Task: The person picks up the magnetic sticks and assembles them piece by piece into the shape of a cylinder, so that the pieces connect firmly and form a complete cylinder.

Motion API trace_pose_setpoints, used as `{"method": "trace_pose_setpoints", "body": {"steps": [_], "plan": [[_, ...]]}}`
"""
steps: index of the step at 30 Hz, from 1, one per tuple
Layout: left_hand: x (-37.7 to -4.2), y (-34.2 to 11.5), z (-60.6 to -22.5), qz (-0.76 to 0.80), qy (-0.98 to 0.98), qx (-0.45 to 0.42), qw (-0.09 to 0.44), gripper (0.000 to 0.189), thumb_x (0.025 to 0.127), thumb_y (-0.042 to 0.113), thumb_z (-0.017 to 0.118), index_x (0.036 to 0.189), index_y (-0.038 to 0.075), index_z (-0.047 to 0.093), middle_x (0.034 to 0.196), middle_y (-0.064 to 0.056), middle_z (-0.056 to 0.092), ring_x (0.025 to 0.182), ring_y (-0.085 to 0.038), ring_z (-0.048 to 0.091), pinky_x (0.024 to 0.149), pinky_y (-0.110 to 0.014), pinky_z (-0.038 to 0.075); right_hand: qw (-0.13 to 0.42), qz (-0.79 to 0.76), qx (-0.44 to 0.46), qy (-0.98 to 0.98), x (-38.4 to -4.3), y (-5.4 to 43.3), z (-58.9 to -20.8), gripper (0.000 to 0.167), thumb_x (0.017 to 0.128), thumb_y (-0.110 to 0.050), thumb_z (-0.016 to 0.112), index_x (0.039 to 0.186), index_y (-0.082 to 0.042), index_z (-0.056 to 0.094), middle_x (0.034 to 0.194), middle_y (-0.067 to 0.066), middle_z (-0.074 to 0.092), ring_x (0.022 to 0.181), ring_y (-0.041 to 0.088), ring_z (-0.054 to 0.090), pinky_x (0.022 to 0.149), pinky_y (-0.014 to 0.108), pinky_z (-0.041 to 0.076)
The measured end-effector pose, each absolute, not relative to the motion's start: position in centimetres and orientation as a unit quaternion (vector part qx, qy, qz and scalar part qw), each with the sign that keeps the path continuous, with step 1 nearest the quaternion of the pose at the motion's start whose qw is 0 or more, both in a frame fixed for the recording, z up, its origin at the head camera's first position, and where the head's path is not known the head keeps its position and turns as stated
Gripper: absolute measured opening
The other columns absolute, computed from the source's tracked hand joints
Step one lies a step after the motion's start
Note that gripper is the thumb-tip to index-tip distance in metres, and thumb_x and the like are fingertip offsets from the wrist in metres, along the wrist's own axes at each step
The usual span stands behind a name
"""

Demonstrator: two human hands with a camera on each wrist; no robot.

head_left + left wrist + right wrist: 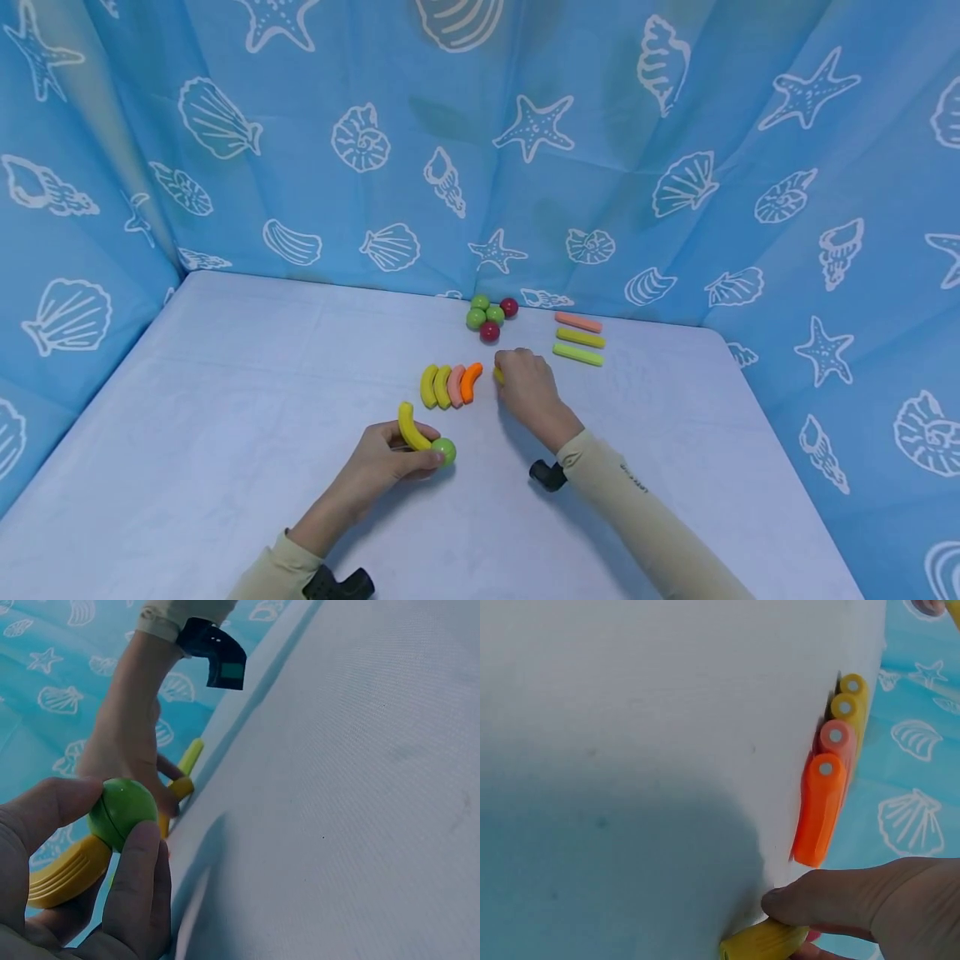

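My left hand point(397, 450) pinches a green ball point(124, 810) between thumb and fingers. A curved yellow magnetic rod point(411, 427) is joined to that ball and angles up and away over the hand. Farther forward, my right hand point(528, 390) grips a yellow rod point(765, 941) close over the table, most of it hidden by the fingers. Just left of the right hand lies a row of curved rods: an orange one point(471, 382), a pink one point(455, 387) and two yellow ones point(428, 387). Grey discs show on their ends in the right wrist view.
Behind the hands sits a cluster of green balls point(476, 318) and dark red balls point(490, 332). Straight rods lie to its right: one pink point(578, 322), one yellow point(581, 337), one lime point(578, 355). A white cloth covers the table point(262, 375); blue curtains point(480, 150) surround it.
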State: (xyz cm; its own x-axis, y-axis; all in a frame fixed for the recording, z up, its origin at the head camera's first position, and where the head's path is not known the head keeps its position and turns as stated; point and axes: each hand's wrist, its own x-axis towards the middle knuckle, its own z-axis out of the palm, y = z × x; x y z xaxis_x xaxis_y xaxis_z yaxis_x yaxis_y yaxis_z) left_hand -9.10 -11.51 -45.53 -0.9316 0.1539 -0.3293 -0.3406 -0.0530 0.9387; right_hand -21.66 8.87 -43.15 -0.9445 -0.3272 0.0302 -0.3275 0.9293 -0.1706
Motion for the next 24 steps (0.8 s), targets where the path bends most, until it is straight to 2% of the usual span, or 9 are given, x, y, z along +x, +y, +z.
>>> {"method": "trace_pose_setpoints", "body": {"steps": [5, 12, 17, 24], "plan": [[-9.1, -11.3, -45.5, 0.722, 0.665, -0.073, 0.173, 0.036, 0.082, 0.006, 0.080, 0.114, -0.001, 0.067, 0.108, -0.013, 0.066, 0.095, -0.021, 0.067, 0.082, -0.036, 0.058, -0.008, 0.181, 0.123, -0.976, -21.5, 10.1, -42.8, 0.027, 0.084, -0.005, 0.079, 0.110, -0.005, 0.073, 0.102, 0.010, 0.069, 0.089, 0.024, 0.059, 0.084, 0.036, 0.055], [-9.2, -11.0, -45.3, 0.720, 0.668, -0.073, 0.174, 0.036, 0.082, 0.006, 0.080, 0.114, -0.001, 0.067, 0.108, -0.013, 0.066, 0.095, -0.022, 0.068, 0.082, -0.036, 0.058, 0.010, 0.319, 0.112, -0.941, -20.3, 12.0, -42.0, 0.034, 0.085, -0.002, 0.077, 0.118, -0.007, 0.071, 0.093, 0.007, 0.068, 0.082, 0.022, 0.061, 0.075, 0.033, 0.057], [-9.1, -10.7, -45.0, 0.717, 0.672, -0.071, 0.173, 0.036, 0.081, 0.006, 0.080, 0.114, -0.001, 0.068, 0.108, -0.013, 0.066, 0.094, -0.022, 0.068, 0.082, -0.036, 0.058, 0.012, 0.367, 0.101, -0.925, -19.0, 12.8, -42.2, 0.036, 0.087, -0.005, 0.076, 0.122, -0.009, 0.069, 0.097, 0.006, 0.067, 0.087, 0.022, 0.063, 0.076, 0.033, 0.058], [-9.1, -10.2, -44.8, 0.715, 0.673, -0.076, 0.175, 0.035, 0.082, 0.006, 0.080, 0.114, 0.000, 0.068, 0.107, -0.013, 0.067, 0.093, -0.021, 0.068, 0.081, -0.035, 0.058, -0.012, 0.447, 0.051, -0.893, -17.2, 13.2, -42.7, 0.033, 0.086, -0.005, 0.077, 0.117, -0.016, 0.071, 0.097, 0.004, 0.066, 0.085, 0.020, 0.064, 0.069, 0.028, 0.059]]}}
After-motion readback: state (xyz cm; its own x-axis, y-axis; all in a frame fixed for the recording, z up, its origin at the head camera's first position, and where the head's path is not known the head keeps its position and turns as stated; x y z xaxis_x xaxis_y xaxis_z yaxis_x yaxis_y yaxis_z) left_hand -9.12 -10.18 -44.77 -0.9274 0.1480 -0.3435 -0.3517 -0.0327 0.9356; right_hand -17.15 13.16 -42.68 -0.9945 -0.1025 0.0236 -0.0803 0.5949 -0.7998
